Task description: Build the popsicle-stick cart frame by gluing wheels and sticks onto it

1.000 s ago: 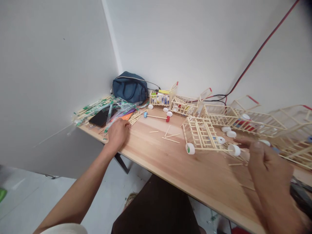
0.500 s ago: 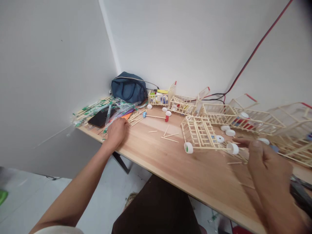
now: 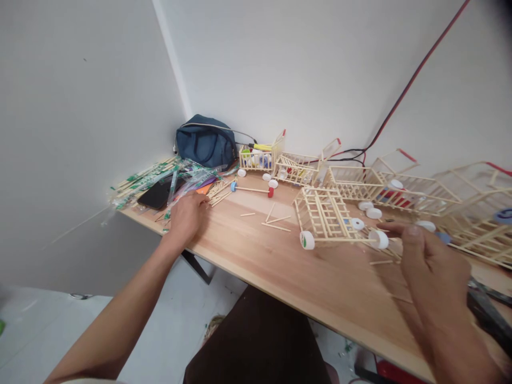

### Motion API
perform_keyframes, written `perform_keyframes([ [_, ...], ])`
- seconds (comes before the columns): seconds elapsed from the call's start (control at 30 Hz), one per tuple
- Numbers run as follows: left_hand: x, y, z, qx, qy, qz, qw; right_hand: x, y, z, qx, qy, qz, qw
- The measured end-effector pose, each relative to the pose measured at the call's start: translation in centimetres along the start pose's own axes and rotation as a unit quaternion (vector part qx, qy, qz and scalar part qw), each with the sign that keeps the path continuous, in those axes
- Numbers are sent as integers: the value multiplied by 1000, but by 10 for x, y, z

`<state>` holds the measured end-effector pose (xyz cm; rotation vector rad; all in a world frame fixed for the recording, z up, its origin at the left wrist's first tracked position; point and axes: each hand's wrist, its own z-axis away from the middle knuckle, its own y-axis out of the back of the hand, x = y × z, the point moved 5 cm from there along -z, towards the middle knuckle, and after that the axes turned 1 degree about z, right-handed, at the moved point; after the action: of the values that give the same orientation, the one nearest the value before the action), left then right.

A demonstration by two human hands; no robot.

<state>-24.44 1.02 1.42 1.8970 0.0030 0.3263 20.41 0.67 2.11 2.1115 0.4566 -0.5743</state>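
Observation:
My left hand [image 3: 184, 215] lies palm down at the table's left end, its fingers loosely spread. They touch a bundle of thin wooden sticks [image 3: 218, 192], beside green-printed stick packets [image 3: 154, 178]. My right hand [image 3: 430, 261] hovers low at the right with thumb and forefinger stretched out and nothing visible between them. The fingertips are just right of a white cap wheel [image 3: 378, 239]. That wheel belongs to a small stick-built cart [image 3: 324, 216] lying on its side. The cart's other wheel [image 3: 306, 240] has a green mark.
Several more stick carts [image 3: 356, 184] stand along the back wall. Near them are a blue pouch [image 3: 205, 145], a black phone [image 3: 158, 194], loose sticks [image 3: 276, 221], white caps [image 3: 370, 209] and an axle with blue and red caps [image 3: 252, 188]. Red and black cables [image 3: 394, 109] run up the wall. A dark tool [image 3: 490, 306] lies at the right edge.
The view has shifted slightly, so everything sits a little further left and higher. Both hands keep nearly the same places, the left by the sticks and the right by the cart wheel.

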Motion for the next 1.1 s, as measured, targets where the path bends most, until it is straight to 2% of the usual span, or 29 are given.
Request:
perform_keyframes([
  [0.2,10,-8,-13,-45,2,-41,998,3,0,0,-12,-7,14,1000],
  [0.57,11,-11,-20,-51,-16,-75,996,9,-3,1,8,27,23,999],
  [0.8,11,-11,-17,-17,-21,-48,998,3,-4,2,15,45,-4,999],
  [1.0,12,-17,-21,-73,-40,-102,991,-2,-3,3,13,49,-38,998],
  [1.1,13,-19,-21,-78,-59,-138,986,-3,-2,3,11,49,-37,998],
])
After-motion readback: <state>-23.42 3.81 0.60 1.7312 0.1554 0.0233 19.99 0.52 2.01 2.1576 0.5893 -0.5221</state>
